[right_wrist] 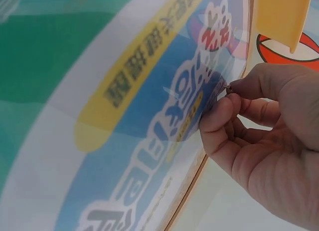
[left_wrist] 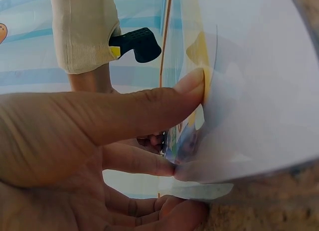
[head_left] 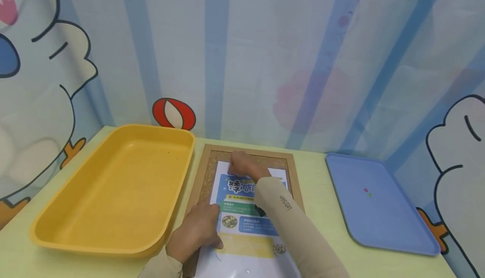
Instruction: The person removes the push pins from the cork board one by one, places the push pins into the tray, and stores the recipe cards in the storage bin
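A printed poster [head_left: 246, 223] with blue, green and yellow blocks lies on a wood-framed corkboard [head_left: 210, 170]. My left hand [head_left: 201, 225] rests at the poster's left edge. In the left wrist view its thumb [left_wrist: 192, 84] presses on the sheet, with the other fingers beside the edge. Up near the poster's top, my right hand [head_left: 246, 165] pinches a small metal pin [right_wrist: 228, 87] between thumb and index finger. The pin is close against the printed sheet, and its tip is hard to make out.
To the left of the corkboard stands a deep yellow tray [head_left: 185, 173]. A flat blue tray [head_left: 382, 210] lies on the right side of the pale yellow table [head_left: 322, 223]. Behind the table hangs a striped cartoon backdrop [head_left: 250, 59].
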The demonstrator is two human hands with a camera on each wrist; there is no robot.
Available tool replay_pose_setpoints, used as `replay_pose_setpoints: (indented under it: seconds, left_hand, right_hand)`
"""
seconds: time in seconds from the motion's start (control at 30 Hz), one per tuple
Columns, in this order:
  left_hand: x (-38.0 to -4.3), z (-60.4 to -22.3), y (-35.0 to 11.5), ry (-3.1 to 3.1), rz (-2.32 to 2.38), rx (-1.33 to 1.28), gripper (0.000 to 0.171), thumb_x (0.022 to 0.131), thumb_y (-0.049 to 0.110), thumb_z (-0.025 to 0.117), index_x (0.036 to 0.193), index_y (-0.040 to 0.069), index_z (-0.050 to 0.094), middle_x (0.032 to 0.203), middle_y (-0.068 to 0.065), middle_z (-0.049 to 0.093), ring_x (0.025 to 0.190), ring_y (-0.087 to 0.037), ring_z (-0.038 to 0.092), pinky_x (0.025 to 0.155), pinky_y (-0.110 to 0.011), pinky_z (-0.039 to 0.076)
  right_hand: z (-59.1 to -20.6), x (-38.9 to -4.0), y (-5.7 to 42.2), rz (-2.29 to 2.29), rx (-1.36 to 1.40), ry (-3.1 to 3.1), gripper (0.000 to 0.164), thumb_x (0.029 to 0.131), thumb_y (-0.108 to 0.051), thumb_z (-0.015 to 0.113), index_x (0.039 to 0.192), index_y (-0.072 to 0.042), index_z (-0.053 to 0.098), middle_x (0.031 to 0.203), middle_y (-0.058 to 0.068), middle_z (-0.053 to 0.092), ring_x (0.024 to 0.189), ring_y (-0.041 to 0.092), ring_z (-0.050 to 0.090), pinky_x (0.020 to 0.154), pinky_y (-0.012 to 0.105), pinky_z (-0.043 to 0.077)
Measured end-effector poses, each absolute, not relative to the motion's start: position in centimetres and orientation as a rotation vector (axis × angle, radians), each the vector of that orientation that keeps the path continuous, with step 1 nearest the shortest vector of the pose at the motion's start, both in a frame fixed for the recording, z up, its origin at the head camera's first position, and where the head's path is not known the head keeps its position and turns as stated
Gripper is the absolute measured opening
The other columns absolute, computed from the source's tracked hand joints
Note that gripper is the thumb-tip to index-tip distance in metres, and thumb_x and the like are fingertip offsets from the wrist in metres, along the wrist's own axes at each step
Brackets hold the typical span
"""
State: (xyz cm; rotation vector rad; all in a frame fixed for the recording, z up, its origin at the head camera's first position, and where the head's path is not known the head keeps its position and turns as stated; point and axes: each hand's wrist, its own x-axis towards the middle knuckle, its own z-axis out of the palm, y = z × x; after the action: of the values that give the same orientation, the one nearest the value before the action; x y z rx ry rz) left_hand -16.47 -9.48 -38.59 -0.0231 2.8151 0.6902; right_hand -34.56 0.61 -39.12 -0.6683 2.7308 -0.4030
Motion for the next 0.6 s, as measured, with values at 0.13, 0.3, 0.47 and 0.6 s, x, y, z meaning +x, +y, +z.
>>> replay_pose_setpoints:
  seconds: [0.13,0.3,0.47,0.6]
  left_hand:
    - [-16.4,-38.6,-9.5,2.823,0.684,-0.015,0.069,0.051,0.011,0.098,0.11,-0.005,0.066,0.099,-0.016,0.06,0.087,-0.029,0.052,0.083,-0.047,0.049]
    - [-16.5,-38.6,-9.5,2.818,0.694,-0.02,0.07,0.051,0.01,0.097,0.111,-0.005,0.066,0.1,-0.015,0.059,0.087,-0.029,0.052,0.082,-0.047,0.049]
    - [-16.5,-38.5,-9.6,2.796,0.705,-0.038,0.069,0.052,0.01,0.097,0.112,-0.004,0.066,0.1,-0.015,0.059,0.089,-0.029,0.052,0.083,-0.047,0.048]
    - [-16.5,-38.5,-9.6,2.787,0.703,-0.041,0.069,0.052,0.01,0.097,0.112,-0.004,0.066,0.101,-0.015,0.059,0.089,-0.029,0.051,0.084,-0.048,0.048]
  right_hand:
    - [-39.3,-34.8,0.6,-0.397,-0.679,2.736,0.013,0.096,-0.014,0.064,0.087,-0.006,0.07,0.072,0.004,0.062,0.063,0.014,0.054,0.059,0.025,0.044]
    - [-39.2,-34.8,0.3,-0.294,-0.691,2.757,0.011,0.095,-0.014,0.065,0.088,-0.007,0.069,0.074,0.004,0.062,0.066,0.015,0.056,0.063,0.026,0.047]
    - [-38.9,-34.6,-0.1,-0.202,-0.677,2.775,0.007,0.095,-0.012,0.066,0.097,-0.008,0.07,0.08,0.004,0.064,0.072,0.017,0.059,0.069,0.029,0.05]
    - [-38.9,-34.4,-0.3,-0.204,-0.645,2.785,0.008,0.095,-0.014,0.066,0.099,-0.008,0.071,0.08,0.004,0.064,0.072,0.017,0.059,0.069,0.029,0.049]
